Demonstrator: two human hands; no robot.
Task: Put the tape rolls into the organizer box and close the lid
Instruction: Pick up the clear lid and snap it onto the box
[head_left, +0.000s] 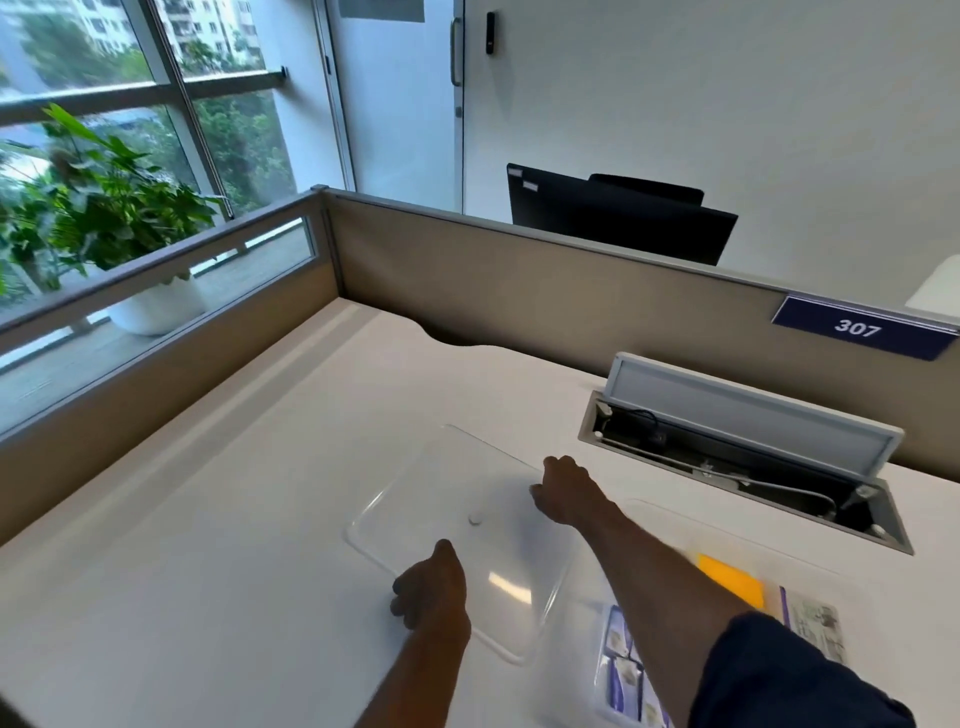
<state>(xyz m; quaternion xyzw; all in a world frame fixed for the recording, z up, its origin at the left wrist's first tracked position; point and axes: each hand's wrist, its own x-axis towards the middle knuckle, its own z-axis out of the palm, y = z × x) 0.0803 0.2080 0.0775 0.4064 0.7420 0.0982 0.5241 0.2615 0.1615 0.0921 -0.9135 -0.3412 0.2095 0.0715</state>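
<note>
One clear organizer box (727, 597) sits under the right forearm, holding one yellow item (730, 577); no tape roll can be identified. One clear lid (457, 519) lies flat on the desk (208, 519). Left hand (434, 590) fingers curl over its near edge; right hand (569, 493) fingers grip its far edge. Beyond the right fingers: one open cable tray (748, 457).

Clear lid (467, 525) — yellow pad (731, 578)
</note>
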